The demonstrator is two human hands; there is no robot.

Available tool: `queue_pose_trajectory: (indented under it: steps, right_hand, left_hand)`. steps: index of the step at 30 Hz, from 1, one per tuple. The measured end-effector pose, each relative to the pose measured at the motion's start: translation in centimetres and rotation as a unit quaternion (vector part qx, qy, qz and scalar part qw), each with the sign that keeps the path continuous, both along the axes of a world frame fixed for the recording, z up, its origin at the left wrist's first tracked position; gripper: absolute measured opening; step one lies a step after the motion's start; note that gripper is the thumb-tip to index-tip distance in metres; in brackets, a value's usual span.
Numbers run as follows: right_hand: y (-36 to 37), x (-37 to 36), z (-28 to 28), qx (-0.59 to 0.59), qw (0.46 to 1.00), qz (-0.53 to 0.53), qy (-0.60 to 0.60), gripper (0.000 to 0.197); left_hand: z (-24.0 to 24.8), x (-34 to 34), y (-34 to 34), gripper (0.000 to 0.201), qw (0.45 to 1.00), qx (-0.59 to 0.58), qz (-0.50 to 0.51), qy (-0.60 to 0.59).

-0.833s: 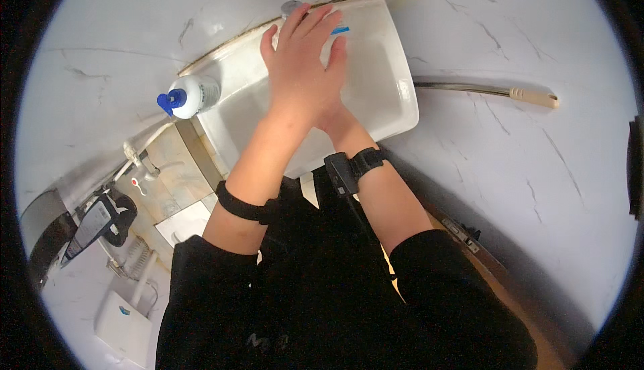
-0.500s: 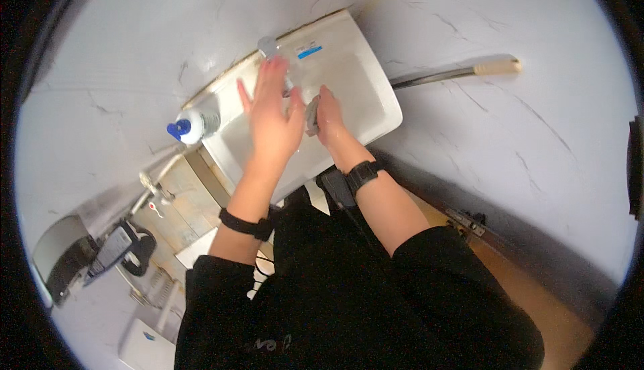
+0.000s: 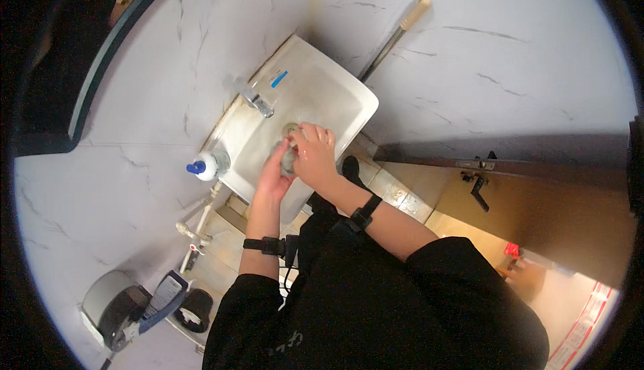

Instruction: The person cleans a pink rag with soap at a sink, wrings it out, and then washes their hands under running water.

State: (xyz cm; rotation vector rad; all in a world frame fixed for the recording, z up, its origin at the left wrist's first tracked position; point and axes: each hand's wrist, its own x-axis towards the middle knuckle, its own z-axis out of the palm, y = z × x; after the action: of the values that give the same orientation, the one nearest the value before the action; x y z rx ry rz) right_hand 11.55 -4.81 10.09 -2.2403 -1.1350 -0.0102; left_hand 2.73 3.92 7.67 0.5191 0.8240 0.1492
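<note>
Over the near part of the white washbasin [image 3: 332, 78], both hands are brought together around a small wet grey cloth [image 3: 288, 161], mostly hidden by them. My left hand [image 3: 274, 177] supports it from the left, fingers pressed along it. My right hand [image 3: 315, 156] is curled over it from the right, wet and shiny. Just beyond the fingers is the round drain [image 3: 290, 129]. The chrome tap [image 3: 258, 103] stands at the basin's back edge, apart from both hands. A white pump bottle with a blue top [image 3: 211, 165] is on the basin's left corner.
A long-handled tool with a pale grip [image 3: 416, 13] leans on the wall right of the basin. A brown door with a black handle [image 3: 479, 192] stands at the right. White pipes [image 3: 199, 226] run below left, near a paper dispenser [image 3: 114, 303]. A dark-framed mirror [image 3: 87, 112] hangs upper left.
My left hand, earlier raised open near the tap, has come down to the cloth. My right hand now overlaps it from the right. The view has turned, showing more of the door and mirror.
</note>
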Motion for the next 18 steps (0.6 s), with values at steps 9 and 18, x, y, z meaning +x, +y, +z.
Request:
queue_pose_trajectory:
  steps: [9,18]
  right_hand:
    - [-20.4,2.2,1.3,0.111,0.967,-0.086,0.212,0.014]
    - [-48.2,-5.2,-7.3,0.128,0.875,-0.359,0.299,0.011]
  left_hand:
    - [-2.5,1.0,3.2,0.023,0.994,-0.009,0.03,0.109]
    - [-4.5,-3.6,5.7,0.019,0.984,0.052,0.101,0.136]
